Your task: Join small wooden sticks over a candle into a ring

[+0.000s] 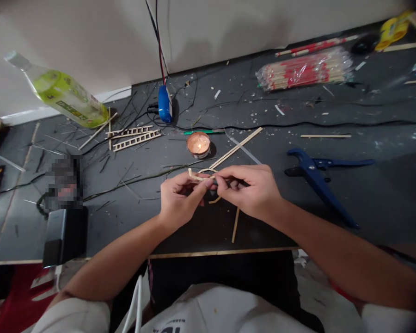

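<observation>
My left hand [176, 196] and my right hand [251, 189] meet near the table's front edge, both closed in pinches. Between their fingertips is a small piece made of pale bent bamboo sticks [194, 175], with curved ends sticking out above and below. A small dark bit shows where the fingertips meet; its kind is unclear. My fingers hide much of the piece. Just beyond the hands, a lit candle in a small round cup [198, 144] burns. Straight thin sticks [237, 147] lie beyond my right hand, and another stick [235, 226] pokes out below it.
A blue pipe cutter [321, 180] lies at right. Bagged red-and-cream sticks [305, 71] lie behind. Small ladder-like frames [137, 139], a leaning green-labelled bottle [67, 97] and a blue device [165, 104] stand left and back. A black cable [298, 124] crosses the table [384, 212].
</observation>
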Available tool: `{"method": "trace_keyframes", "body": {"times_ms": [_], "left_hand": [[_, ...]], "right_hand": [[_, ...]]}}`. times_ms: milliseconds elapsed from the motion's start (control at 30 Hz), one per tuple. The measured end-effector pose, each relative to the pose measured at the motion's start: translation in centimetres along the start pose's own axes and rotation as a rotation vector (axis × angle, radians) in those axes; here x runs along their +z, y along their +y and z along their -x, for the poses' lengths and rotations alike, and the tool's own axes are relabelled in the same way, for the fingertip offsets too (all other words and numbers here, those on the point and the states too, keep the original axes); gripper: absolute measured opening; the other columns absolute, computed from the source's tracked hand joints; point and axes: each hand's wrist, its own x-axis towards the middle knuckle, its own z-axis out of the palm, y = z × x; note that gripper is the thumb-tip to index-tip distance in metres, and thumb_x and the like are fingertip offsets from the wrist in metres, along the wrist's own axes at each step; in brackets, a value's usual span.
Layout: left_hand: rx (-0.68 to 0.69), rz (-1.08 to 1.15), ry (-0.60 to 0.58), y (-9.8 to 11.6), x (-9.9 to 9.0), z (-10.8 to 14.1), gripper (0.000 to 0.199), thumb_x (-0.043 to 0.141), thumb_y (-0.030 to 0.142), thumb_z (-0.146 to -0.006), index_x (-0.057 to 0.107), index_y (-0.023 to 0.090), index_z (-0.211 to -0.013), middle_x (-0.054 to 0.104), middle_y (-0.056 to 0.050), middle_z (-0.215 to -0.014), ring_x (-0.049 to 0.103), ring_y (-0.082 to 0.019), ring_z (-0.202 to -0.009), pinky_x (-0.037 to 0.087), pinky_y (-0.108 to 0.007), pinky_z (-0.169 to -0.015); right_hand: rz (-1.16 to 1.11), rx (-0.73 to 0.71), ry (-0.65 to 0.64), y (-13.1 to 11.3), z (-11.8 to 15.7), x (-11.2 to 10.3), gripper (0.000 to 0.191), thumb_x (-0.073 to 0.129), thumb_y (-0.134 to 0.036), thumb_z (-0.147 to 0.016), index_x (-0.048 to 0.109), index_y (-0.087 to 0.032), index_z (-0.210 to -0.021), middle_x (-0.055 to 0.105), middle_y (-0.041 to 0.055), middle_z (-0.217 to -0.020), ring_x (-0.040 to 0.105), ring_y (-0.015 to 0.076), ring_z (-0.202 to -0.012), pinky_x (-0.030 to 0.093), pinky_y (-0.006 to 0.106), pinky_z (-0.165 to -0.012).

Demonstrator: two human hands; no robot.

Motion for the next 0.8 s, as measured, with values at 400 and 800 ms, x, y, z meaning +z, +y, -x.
{"method": "trace_keyframes", "body": {"times_ms": [400,800], "left_hand": [[0.046,0.001,-0.048,-0.52,-0.19,-0.12,0.013,0.081,0.025,-0.088,0.081,0.015,-0.097,0.079,-0.005,-0.078,0.062,-0.007,-0.047,0.053,-0.016,-0.042],[-0.116,0.177,-0.111,-0.13,-0.49,-0.61,0.024,0.083,0.036,-0.087,0.078,0.014,-0.097,0.08,-0.007,-0.077,0.058,-0.008,-0.041,0.049,-0.019,-0.038]], "right_hand": [[0.029,-0.004,0.012,-0.14,0.11,0.01,0.008,0.069,-0.011,-0.08,0.072,-0.016,-0.075,0.062,-0.005,-0.06,0.049,0.0047,-0.05,0.041,0.018,-0.052],[0.038,-0.044,0.052,-0.58,-0.1,-0.32,0.01,0.069,-0.011,-0.081,0.071,-0.019,-0.075,0.062,-0.0052,-0.059,0.048,0.0058,-0.049,0.041,0.019,-0.05]]}}
